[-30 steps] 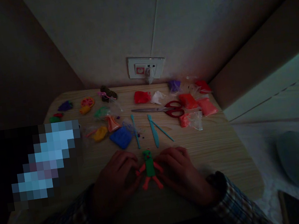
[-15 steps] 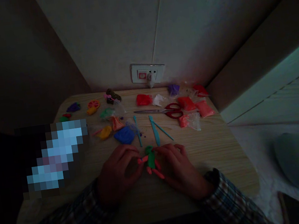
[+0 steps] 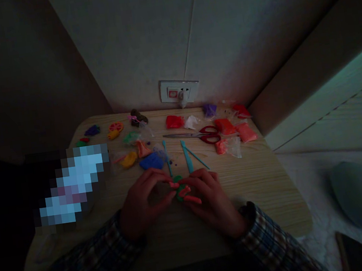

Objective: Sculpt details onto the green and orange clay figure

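1. In the head view, your clay figure [image 3: 180, 194] is between your two hands, over the middle of the table [image 3: 261, 205], nearer the front edge than the back. Fingers hide some of it, and it is dark, so you can't see its face.
2. Your left hand [image 3: 140, 206] has its fingers bent, and a fingertip touches a pink arm at the figure's left side. You can't tell if the thumb pinches it too.
3. Your right hand [image 3: 216, 204] curls round the other side and grips the figure. Its fingers hide part of the body.
4. The pink legs point right and a bit toward the front edge. The green body looks short from here, so its long line is hard to tell.
5. The figure looks smooth, with a green body and round, soft-looking pink legs.
6. Past it lie three blue plastic tools: a thin stick [image 3: 167, 157], a flat blade [image 3: 188, 158] and a slanted stick [image 3: 198, 157]. The near end of the blade is close to your right fingers.
7. Behind them are red-handled scissors [image 3: 209, 135], with shiny metal blades pointing to the left edge.
8. A lumpy blue clay pack [image 3: 151, 161] is left of the thin stick. Crinkly, see-through bags [image 3: 234, 146] and bright clay sit near the back right corner.
9. Big squares blur a bright thing [image 3: 76, 181] by the left edge.
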Motion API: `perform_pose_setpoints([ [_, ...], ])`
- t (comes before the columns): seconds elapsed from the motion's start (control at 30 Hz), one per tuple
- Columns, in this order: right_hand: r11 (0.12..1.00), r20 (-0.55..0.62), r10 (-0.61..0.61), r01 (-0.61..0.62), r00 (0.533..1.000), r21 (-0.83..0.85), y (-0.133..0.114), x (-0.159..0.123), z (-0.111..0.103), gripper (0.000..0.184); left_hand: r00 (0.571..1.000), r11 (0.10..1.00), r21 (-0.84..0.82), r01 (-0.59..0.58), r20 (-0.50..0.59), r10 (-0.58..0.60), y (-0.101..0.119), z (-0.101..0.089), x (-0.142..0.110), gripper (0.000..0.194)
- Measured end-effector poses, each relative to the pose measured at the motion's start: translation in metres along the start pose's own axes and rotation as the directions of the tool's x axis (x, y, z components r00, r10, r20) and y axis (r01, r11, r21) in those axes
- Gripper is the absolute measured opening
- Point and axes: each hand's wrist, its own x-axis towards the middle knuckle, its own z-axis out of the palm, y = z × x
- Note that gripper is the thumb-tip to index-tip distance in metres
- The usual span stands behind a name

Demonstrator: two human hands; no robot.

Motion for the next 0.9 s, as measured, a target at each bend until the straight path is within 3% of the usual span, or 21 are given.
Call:
perform_pose_setpoints([
  [0.17,0.922,0.031,0.083,-0.089,0.996,0.377,-0.002,0.004,-0.016,0.019,0.995,0.973,-0.212,0.096,0.045,-0.088,-0.004,-0.005,0.003,0.015],
  [0.3,0.843,0.077,0.075,-0.105,0.994,0.528,-0.003,0.006,-0.020,0.028,0.986,0.918,-0.361,0.163,0.077,-0.145,-0.004,-0.005,0.006,0.016],
  [0.5,0.786,0.169,0.063,-0.153,0.984,0.599,-0.003,0.005,-0.017,0.035,0.962,0.838,-0.478,0.263,0.191,-0.193,-0.001,-0.006,0.011,0.016],
  [0.67,0.787,0.221,0.046,-0.172,0.974,0.592,-0.005,0.005,-0.017,0.036,0.943,0.764,-0.560,0.321,0.262,-0.204,-0.002,-0.006,0.011,0.014],
  [0.9,0.802,0.224,0.031,-0.158,0.974,0.576,-0.004,0.005,-0.017,0.034,0.945,0.794,-0.524,0.307,0.266,-0.190,-0.001,-0.006,0.010,0.011],
])
